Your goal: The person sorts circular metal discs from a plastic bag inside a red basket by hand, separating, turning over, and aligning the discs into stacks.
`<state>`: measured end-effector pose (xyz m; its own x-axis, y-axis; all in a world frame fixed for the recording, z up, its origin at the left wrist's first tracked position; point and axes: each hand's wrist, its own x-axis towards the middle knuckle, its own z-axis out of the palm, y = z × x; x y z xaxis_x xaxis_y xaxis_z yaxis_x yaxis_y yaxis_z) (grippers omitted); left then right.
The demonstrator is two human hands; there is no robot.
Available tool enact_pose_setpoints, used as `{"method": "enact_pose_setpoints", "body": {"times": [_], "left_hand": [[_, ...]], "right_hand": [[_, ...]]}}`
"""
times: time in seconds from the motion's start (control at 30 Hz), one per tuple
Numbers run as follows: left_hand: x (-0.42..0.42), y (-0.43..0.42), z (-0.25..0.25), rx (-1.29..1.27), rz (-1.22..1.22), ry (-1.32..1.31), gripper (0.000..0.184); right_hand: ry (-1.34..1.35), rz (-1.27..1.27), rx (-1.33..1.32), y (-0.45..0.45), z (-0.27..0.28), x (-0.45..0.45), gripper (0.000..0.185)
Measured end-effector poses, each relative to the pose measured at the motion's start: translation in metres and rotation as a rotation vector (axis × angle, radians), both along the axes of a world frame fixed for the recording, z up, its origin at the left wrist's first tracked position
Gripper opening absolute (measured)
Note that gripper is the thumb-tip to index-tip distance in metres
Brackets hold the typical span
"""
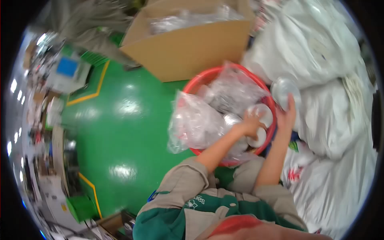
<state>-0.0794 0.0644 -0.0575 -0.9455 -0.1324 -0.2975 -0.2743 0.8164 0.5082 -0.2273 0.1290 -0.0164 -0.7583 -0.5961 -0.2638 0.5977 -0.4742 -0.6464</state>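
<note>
My right hand point(286, 114) is raised beside the rim of a red tub point(273, 120), gripping a shiny, pale round dish-like piece point(285, 91) by its lower edge. Inside the tub, my left hand point(253, 125) has its fingers spread over two whitish round pieces, an upper one point(265, 113) and a lower one point(259, 139); whether it grips either is unclear. A silvery round piece point(232, 119) lies left of that hand. Crumpled clear plastic bags point(196, 122) fill the tub's left and far sides, one hanging over the rim.
Beyond the tub stands a large open cardboard box point(192, 50) with clear plastic inside. Big white sacks point(308, 44) crowd the right side. A person's grey-clad legs point(94, 36) are at the upper left. Green floor point(124, 132) with yellow lines stretches left towards cluttered benches.
</note>
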Motion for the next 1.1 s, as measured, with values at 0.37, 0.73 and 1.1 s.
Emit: {"method": "enact_pose_setpoints", "body": {"times": [0.37, 0.73, 1.1], "left_hand": [[0.005, 0.071, -0.024, -0.297, -0.056, 0.202, 0.077], [0.011, 0.065, -0.04, -0.365, 0.019, 0.491, 0.038], [0.039, 0.007, 0.034, 0.458, 0.607, 0.594, 0.048]], "right_hand": [[0.033, -0.05, 0.114, 0.0, 0.01, 0.007, 0.043], [0.102, 0.012, 0.074, -0.006, 0.018, 0.018, 0.054], [0.098, 0.24, -0.103, -0.007, 0.014, 0.029, 0.048]]}}
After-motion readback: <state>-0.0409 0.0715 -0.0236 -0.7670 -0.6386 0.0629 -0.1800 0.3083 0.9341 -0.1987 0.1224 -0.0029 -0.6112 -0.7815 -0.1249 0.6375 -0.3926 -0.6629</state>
